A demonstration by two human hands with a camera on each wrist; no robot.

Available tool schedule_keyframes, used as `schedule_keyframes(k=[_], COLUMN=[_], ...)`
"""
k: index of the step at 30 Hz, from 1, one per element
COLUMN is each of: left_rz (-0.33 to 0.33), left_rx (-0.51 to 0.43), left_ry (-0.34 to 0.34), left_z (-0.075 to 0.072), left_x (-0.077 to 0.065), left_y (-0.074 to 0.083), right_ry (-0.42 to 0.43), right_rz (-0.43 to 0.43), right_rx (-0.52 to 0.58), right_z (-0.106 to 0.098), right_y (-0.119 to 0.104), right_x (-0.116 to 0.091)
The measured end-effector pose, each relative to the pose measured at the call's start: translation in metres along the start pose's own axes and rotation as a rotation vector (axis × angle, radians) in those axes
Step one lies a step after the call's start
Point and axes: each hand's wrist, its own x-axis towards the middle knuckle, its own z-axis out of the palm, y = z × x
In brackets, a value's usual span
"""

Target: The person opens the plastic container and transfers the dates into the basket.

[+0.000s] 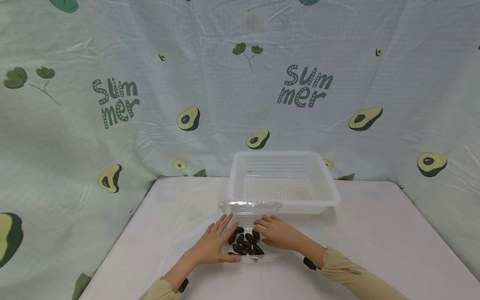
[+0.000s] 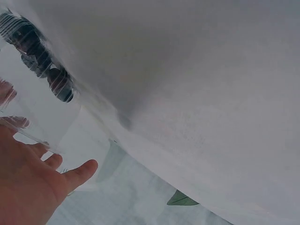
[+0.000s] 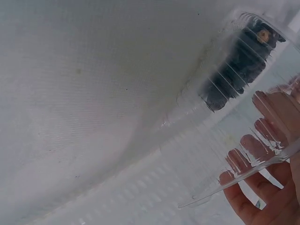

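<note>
A clear plastic box (image 1: 271, 252) lies near the front of the table with several dark brown dates (image 1: 246, 244) in it. Its transparent lid (image 1: 252, 206) is raised at the back, in front of the white basket. At the box's left side my left hand (image 1: 211, 246) is spread, fingers apart and thumb along the front edge. My right hand (image 1: 279, 233) is at the right side, fingers loosely bent over the rim close to the dates. Through the clear wall (image 3: 206, 154) in the right wrist view, its fingertips show; no date is visibly held. In the left wrist view, several left fingers (image 2: 79, 176) look extended.
A white perforated plastic basket (image 1: 283, 204) stands behind the box. White cloth covers the table (image 1: 375, 237). Around the back and sides hangs a pale curtain (image 1: 221, 96) printed with avocados and lettering.
</note>
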Motion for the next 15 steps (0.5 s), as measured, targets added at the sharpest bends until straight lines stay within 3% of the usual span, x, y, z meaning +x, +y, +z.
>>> schedule_keyframes(k=[8, 15], left_rz=[-0.007, -0.013], left_rx=[0.023, 0.031], left_ry=[-0.045, -0.037], left_z=[-0.001, 0.001], left_x=[0.002, 0.003], left_y=[-0.002, -0.002], right_ry=[-0.112, -0.19], right_rz=[0.003, 0.018], right_rx=[-0.006, 0.023], right_z=[0.002, 0.012], right_y=[0.0, -0.003], right_x=[0.008, 0.014])
